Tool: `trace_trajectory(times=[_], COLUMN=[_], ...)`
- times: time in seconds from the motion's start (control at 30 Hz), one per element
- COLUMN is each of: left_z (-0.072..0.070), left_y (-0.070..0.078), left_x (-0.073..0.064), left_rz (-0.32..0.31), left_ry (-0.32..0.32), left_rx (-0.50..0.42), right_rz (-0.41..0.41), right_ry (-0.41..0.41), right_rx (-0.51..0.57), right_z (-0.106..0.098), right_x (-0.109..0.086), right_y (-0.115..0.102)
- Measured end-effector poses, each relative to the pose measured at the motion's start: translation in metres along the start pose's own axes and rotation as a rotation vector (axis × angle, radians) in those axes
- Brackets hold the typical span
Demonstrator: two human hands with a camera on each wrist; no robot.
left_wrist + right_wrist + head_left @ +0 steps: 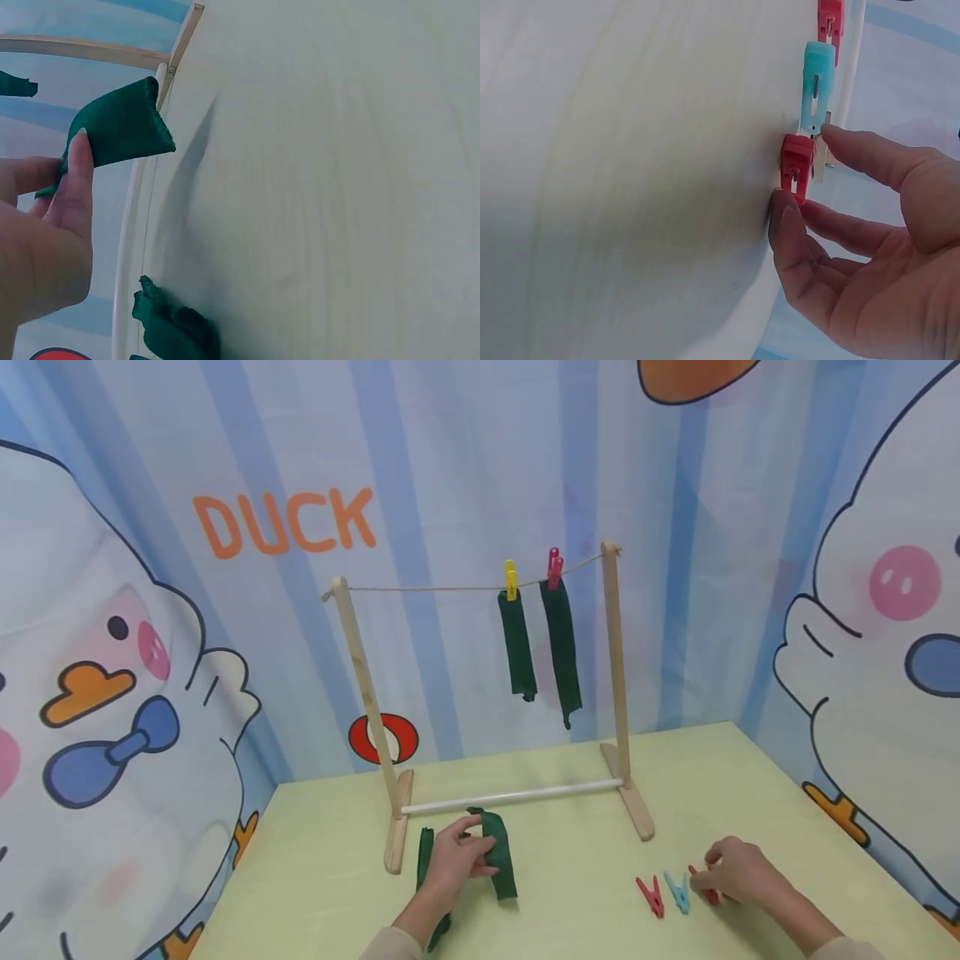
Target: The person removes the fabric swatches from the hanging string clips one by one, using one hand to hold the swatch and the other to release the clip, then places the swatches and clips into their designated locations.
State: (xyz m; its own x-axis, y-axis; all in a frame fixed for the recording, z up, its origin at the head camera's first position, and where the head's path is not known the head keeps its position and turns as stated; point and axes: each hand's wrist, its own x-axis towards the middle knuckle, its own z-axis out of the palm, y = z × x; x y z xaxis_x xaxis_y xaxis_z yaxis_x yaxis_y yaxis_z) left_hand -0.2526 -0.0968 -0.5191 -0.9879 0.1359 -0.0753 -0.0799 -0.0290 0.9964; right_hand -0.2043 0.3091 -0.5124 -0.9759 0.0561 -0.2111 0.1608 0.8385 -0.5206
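My left hand (452, 858) pinches a dark green cloth strip (124, 124) between thumb and fingers, and its lower end droops over the table. Beside that hand, a second green strip (426, 852) lies partly hidden behind the wrist. At the right, the thumb and fingertips of my right hand (738, 870) close around a small red clothespin (796, 159) on the table. Right by it are a light blue clothespin (677, 893) and another red clothespin (651, 897).
Behind the hands stands a wooden frame (617, 668) with a string (427, 588) across its top and a white bar (510, 796) below. Two green strips (561, 652) hang from the string by a yellow clothespin (511, 578) and a red one. A duck-print curtain (465, 460) backs the table.
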Motion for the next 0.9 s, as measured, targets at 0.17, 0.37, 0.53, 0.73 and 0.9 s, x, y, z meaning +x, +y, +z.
trace_trajectory(times=[0.17, 0.37, 0.53, 0.73, 0.9], left_z=[-0.001, -0.005, -0.008, -0.007, -0.003], left_y=[-0.006, -0.013, -0.016, -0.019, -0.017], left_x=[-0.003, -0.006, -0.007, -0.002, 0.0], left_rz=[-0.069, -0.109, -0.116, -0.047, 0.091], left_ry=[-0.006, -0.017, -0.012, 0.04, 0.135], left_rx=[0.023, 0.087, 0.22, 0.497, 0.811], right_rz=[-0.005, -0.003, -0.02, -0.058, -0.07], right_ry=[-0.014, -0.013, -0.005, 0.032, 0.037], right_rx=[0.036, 0.069, 0.075, 0.055, 0.062], right_z=[0.0, -0.005, -0.007, -0.009, -0.009], right_x=[-0.001, -0.001, -0.003, -0.004, -0.004], right_y=[0.003, 0.005, 0.003, 0.001, -0.001])
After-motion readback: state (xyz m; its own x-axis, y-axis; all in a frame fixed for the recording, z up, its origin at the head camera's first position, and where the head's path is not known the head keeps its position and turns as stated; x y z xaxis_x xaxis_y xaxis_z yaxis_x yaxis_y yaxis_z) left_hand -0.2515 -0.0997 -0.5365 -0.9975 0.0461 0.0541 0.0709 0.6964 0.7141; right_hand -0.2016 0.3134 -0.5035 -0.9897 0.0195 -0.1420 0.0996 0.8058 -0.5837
